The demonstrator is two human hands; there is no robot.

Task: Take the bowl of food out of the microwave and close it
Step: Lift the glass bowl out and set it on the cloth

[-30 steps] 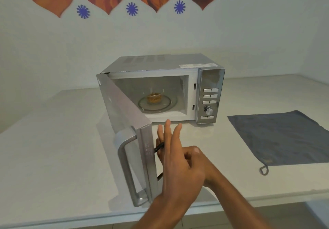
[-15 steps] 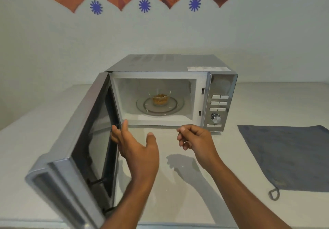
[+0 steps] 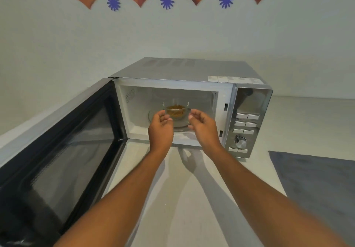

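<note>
A silver microwave (image 3: pixel 192 70) stands on the white counter against the wall. Its door (image 3: pixel 63 141) is swung wide open to the left. Inside, a clear glass bowl (image 3: pixel 175 109) of orange-brown food rests on the glass turntable (image 3: pixel 181 126). My left hand (image 3: pixel 161 128) and my right hand (image 3: pixel 202 125) are both at the cavity's mouth, one on each side of the bowl. Their fingers are curled and apart, and neither touches the bowl. Both hands hold nothing.
A grey cloth (image 3: pixel 317 181) lies flat on the counter (image 3: pixel 182 189) to the right of the microwave. The control panel (image 3: pixel 246 125) with buttons and a dial is on the microwave's right side. The open door blocks the counter on the left.
The door has swung from half open to fully open. My left hand has let go of it, and both hands have moved forward to the cavity on either side of the bowl.
</note>
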